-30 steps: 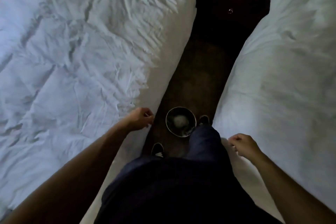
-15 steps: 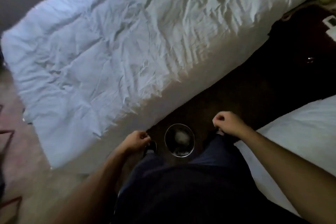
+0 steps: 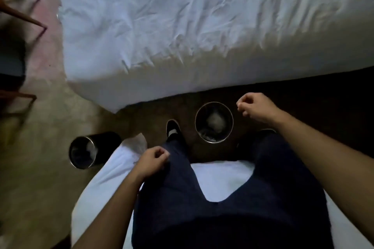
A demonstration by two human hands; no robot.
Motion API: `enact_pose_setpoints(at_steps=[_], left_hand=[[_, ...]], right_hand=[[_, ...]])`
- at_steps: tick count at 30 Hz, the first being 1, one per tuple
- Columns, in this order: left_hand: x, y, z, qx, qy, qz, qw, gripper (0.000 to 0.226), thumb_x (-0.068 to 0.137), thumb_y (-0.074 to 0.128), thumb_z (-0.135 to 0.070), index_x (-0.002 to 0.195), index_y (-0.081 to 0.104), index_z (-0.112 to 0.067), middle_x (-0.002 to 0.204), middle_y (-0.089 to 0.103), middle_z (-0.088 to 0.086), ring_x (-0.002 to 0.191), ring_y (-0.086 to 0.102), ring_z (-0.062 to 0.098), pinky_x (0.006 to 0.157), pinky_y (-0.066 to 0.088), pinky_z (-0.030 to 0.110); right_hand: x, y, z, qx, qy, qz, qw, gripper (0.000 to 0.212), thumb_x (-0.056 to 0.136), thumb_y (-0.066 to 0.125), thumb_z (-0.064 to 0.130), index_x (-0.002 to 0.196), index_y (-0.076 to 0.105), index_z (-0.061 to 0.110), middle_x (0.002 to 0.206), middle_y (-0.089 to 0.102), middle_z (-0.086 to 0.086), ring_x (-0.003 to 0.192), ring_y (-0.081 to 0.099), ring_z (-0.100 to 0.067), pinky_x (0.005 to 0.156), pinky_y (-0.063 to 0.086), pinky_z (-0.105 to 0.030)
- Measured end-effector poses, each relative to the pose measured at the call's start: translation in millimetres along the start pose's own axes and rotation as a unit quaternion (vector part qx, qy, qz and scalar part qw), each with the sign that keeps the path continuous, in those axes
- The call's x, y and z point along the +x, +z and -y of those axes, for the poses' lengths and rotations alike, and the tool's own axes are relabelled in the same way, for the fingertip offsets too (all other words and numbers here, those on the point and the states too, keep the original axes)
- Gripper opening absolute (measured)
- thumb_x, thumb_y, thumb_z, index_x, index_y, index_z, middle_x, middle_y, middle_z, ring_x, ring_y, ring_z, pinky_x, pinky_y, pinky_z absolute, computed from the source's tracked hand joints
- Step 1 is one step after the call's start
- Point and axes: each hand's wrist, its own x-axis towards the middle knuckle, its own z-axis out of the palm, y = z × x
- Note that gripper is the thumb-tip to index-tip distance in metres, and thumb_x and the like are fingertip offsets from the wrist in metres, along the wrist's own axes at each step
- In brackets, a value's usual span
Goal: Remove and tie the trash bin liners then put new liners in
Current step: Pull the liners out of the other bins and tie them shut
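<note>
the person stands in the dark gap between two beds, looking straight down. a round black trash bin with a shiny metal rim stands upright on the floor between the person's feet, and pale crumpled rubbish lies at its bottom; whether a liner is inside cannot be told in this dim light. the right hand hangs just to the right of that bin's rim, above it, its fingers curled loosely inward and holding nothing. the left hand is lower, beside the left thigh, with its fingers also loosely curled and empty.

a second trash bin, also black with a metal rim, stands on the tan floor well to the left, near the corner of the nearer bed. something pale shows inside it, too blurred to name. a white tissue-like piece lies on that bed's corner, just right of the second bin.

a black shoe with a white mark points toward the far bed, whose white cover is heavily wrinkled. reddish wooden chair legs show at the far left edge.
</note>
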Motion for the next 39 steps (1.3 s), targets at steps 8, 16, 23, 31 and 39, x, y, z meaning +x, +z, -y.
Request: enact_pose_setpoints(at_steps=[8, 16, 23, 31, 39], left_hand=[[106.9, 99.9, 67.7, -0.077, 0.082, 0.010, 0.994, 0.013, 0.101, 0.056, -0.020, 0.099, 0.066, -0.013, 0.089, 0.072, 0.006, 0.069, 0.064, 0.015, 0.063, 0.053, 0.029], [126.0, 160.2, 104.1, 0.130, 0.221, -0.016, 0.966, 0.010, 0.097, 0.059, -0.038, 0.095, 0.064, -0.030, 0.085, 0.074, -0.007, 0.076, 0.071, 0.010, 0.074, 0.060, 0.035], [124.6, 149.5, 117.7, -0.009, 0.224, -0.061, 0.973, 0.012, 0.099, 0.060, -0.030, 0.099, 0.066, -0.020, 0.092, 0.073, 0.007, 0.074, 0.069, 0.019, 0.073, 0.061, 0.045], [189.1, 148.8, 88.4, 0.006, 0.179, -0.055, 0.982, 0.010, 0.098, 0.060, -0.028, 0.098, 0.067, -0.020, 0.089, 0.073, 0.006, 0.072, 0.068, 0.018, 0.071, 0.061, 0.041], [297.2, 156.2, 50.3, 0.058, 0.077, -0.091, 0.991, 0.014, 0.093, 0.061, -0.030, 0.104, 0.059, -0.020, 0.089, 0.070, 0.007, 0.076, 0.071, 0.028, 0.061, 0.059, 0.034]], right_hand=[[36.5, 109.1, -155.7, -0.036, 0.012, -0.001, 0.999, 0.008, 0.099, 0.062, 0.019, 0.099, 0.068, 0.015, 0.093, 0.070, -0.004, 0.080, 0.065, -0.015, 0.068, 0.051, -0.027], [16.2, 154.4, -254.9, -0.110, -0.045, -0.069, 0.990, 0.003, 0.097, 0.064, 0.021, 0.096, 0.066, 0.023, 0.097, 0.068, 0.001, 0.090, 0.067, -0.017, 0.077, 0.055, -0.033], [2.6, 146.7, -232.5, -0.107, -0.069, -0.095, 0.987, 0.006, 0.097, 0.062, 0.023, 0.096, 0.068, 0.022, 0.097, 0.071, -0.002, 0.088, 0.070, -0.018, 0.069, 0.057, -0.034], [83.1, 178.8, -238.7, -0.026, -0.050, -0.058, 0.997, 0.008, 0.098, 0.062, 0.026, 0.102, 0.066, 0.020, 0.102, 0.070, -0.007, 0.086, 0.068, -0.016, 0.065, 0.053, -0.029], [189.1, 169.8, -220.3, -0.004, 0.013, -0.098, 0.995, 0.031, 0.093, 0.067, 0.030, 0.122, 0.055, 0.026, 0.110, 0.064, -0.001, 0.095, 0.067, -0.019, 0.083, 0.061, -0.044]])
